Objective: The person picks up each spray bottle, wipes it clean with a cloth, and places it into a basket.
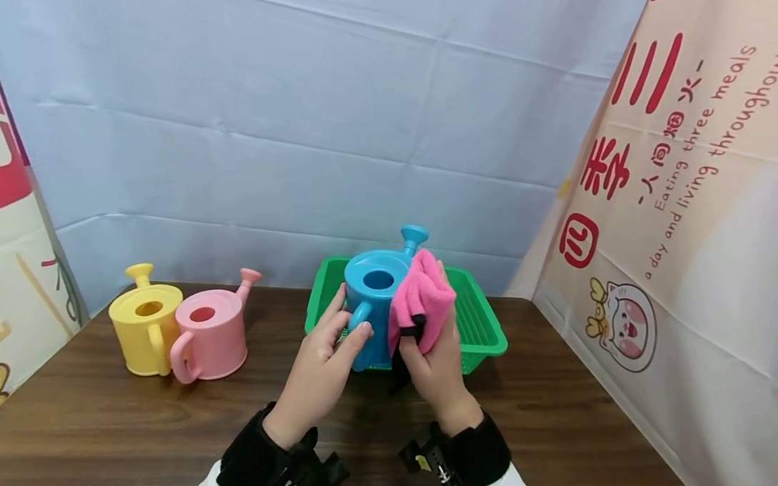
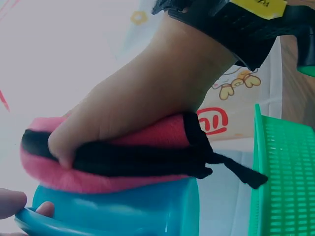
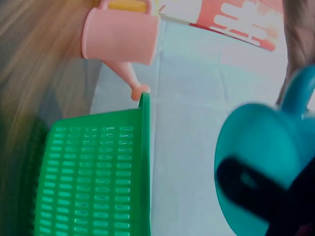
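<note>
A blue watering can (image 1: 377, 293) is upright in front of the green basket, its spout pointing back and to the right. My left hand (image 1: 321, 355) holds its handle, thumb and fingers around the loop, as the left wrist view also shows at its lower left corner. With my right hand (image 1: 445, 366) I grip a folded pink cloth (image 1: 424, 294) edged in black, pressed against the can's right side. In the left wrist view a black cord end (image 2: 241, 169) dangles from the cloth. The right wrist view shows the can's round base (image 3: 256, 147) facing the camera.
The green slotted basket (image 1: 483, 311) stands behind the can, near the table's back edge. To the left, a yellow watering can (image 1: 131, 334) and a pink watering can (image 1: 221, 337) stand side by side on the wooden table (image 1: 583, 407). Cloth hangings enclose the back and sides.
</note>
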Motion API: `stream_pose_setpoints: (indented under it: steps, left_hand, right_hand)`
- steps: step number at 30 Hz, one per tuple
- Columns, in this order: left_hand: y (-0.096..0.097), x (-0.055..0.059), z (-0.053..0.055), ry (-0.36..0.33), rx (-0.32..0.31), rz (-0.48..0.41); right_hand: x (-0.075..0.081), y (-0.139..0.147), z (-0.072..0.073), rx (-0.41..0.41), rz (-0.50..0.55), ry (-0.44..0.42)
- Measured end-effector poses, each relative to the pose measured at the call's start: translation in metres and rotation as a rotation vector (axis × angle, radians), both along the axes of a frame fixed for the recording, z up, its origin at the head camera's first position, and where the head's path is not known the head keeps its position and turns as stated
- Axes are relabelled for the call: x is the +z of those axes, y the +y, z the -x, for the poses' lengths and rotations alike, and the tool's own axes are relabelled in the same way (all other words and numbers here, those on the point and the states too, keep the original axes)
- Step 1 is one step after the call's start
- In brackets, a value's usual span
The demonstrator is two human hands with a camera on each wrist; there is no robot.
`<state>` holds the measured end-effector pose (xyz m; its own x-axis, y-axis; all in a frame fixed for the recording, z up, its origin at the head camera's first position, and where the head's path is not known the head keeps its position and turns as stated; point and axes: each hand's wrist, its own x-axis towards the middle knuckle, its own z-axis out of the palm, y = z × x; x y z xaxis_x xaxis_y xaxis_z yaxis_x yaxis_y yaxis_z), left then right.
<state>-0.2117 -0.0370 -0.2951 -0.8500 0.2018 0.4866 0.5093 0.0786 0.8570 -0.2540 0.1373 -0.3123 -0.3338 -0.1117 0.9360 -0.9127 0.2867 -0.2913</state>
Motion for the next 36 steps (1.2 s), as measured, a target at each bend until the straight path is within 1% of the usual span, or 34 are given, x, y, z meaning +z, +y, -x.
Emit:
stream_pose_setpoints:
  steps: [3,6,8,10,11,13,15,16,18,20,21,22,23,25,26,27,28,31,32,34,35,36]
  left_hand:
    - [-0.001,0.0,-0.002,-0.013,0.015,-0.011]
    - [0.0,0.0,-0.004,-0.016,0.006,-0.029]
    - [0.001,0.001,-0.005,-0.01,-0.003,-0.035]
    - [0.003,0.001,-0.004,0.0,-0.009,-0.036]
    - [0.003,0.002,-0.004,0.006,-0.009,-0.036]
    - [0.003,0.003,-0.003,0.016,-0.007,-0.04]
    - [0.003,0.004,-0.002,0.026,0.001,-0.048]
    - [0.002,0.004,-0.001,0.03,0.007,-0.052]
    - [0.001,0.005,0.0,0.03,0.021,-0.061]
    - [0.0,0.005,0.002,0.035,0.036,-0.059]
    - [0.0,0.004,0.002,0.039,0.045,-0.055]
    - [0.0,0.004,0.003,0.041,0.052,-0.052]
    - [0.0,0.003,0.003,0.044,0.059,-0.047]
    - [0.0,0.003,0.004,0.049,0.064,-0.039]
    - [0.0,0.002,0.004,0.05,0.064,-0.035]
    - [0.0,0.002,0.004,0.051,0.063,-0.03]
    - [0.001,0.002,0.003,0.051,0.058,-0.024]
    - [0.001,0.001,0.002,0.052,0.034,-0.013]
    - [0.001,0.001,0.002,0.051,0.025,-0.012]
    - [0.001,0.001,0.0,0.051,0.01,-0.013]
    - [0.001,0.002,0.0,0.049,0.003,-0.016]
    - [0.001,0.002,-0.001,0.048,-0.003,-0.018]
  right_hand:
    - [0.0,0.005,0.001,0.05,0.088,-0.131]
    - [0.0,0.012,-0.001,0.067,0.193,-0.298]
    - [-0.001,0.016,-0.002,0.082,0.245,-0.385]
    - [-0.002,0.018,-0.003,0.09,0.268,-0.423]
    - [-0.002,0.017,-0.003,0.095,0.267,-0.421]
    - [-0.003,0.012,-0.004,0.103,0.241,-0.35]
    - [-0.003,0.004,-0.004,0.117,0.191,-0.242]
    - [-0.004,0.0,-0.004,0.105,0.158,-0.183]
    - [-0.006,-0.01,-0.004,0.034,0.071,-0.067]
    - [-0.011,-0.018,-0.005,-0.092,-0.035,0.017]
    - [-0.013,-0.022,-0.006,-0.173,-0.083,0.051]
    - [-0.017,-0.024,-0.006,-0.251,-0.127,0.08]
    - [-0.019,-0.026,-0.006,-0.306,-0.164,0.096]
    - [-0.022,-0.027,-0.006,-0.364,-0.207,0.112]
    - [-0.022,-0.026,-0.006,-0.366,-0.209,0.113]
    - [-0.021,-0.025,-0.005,-0.356,-0.2,0.107]
    - [-0.019,-0.023,-0.004,-0.328,-0.184,0.099]
    - [-0.011,-0.015,-0.002,-0.194,-0.098,0.069]
    - [-0.008,-0.013,-0.002,-0.136,-0.06,0.046]
    - [-0.004,-0.007,-0.002,-0.022,0.023,-0.033]
    - [-0.002,-0.004,-0.002,0.025,0.066,-0.09]
    - [0.0,-0.001,-0.003,0.054,0.105,-0.156]
